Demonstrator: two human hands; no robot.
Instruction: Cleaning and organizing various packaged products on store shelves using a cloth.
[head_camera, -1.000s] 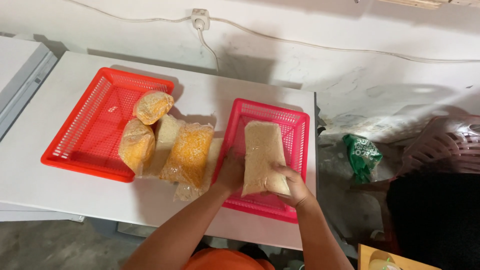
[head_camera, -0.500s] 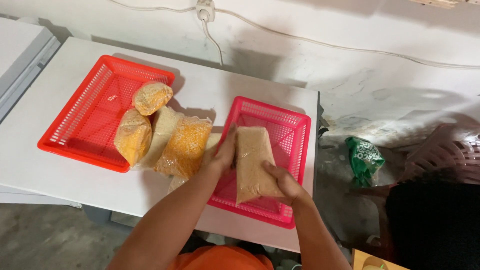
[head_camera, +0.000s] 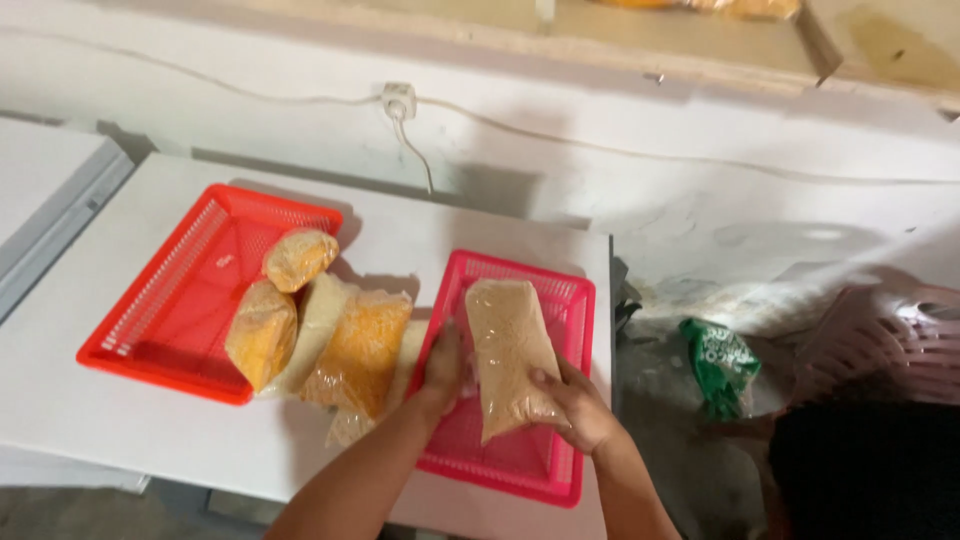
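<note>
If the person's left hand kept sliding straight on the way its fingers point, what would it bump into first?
The left hand points up the picture, along the left side of the pale bag over the pink basket. Going straight on, it would probably meet the basket's far rim first, though depth is hard to judge from above.

Both hands (head_camera: 443, 365) (head_camera: 575, 405) fwd, grip closed

Tan bag (head_camera: 508, 350), pink basket (head_camera: 560, 480), red basket (head_camera: 180, 300)

A small food-packing workroom: sealed bags (head_camera: 360, 350) heaped by plastic trays (head_camera: 190, 290) on a desk (head_camera: 120, 430), bare stained wall (head_camera: 700, 180).
</note>
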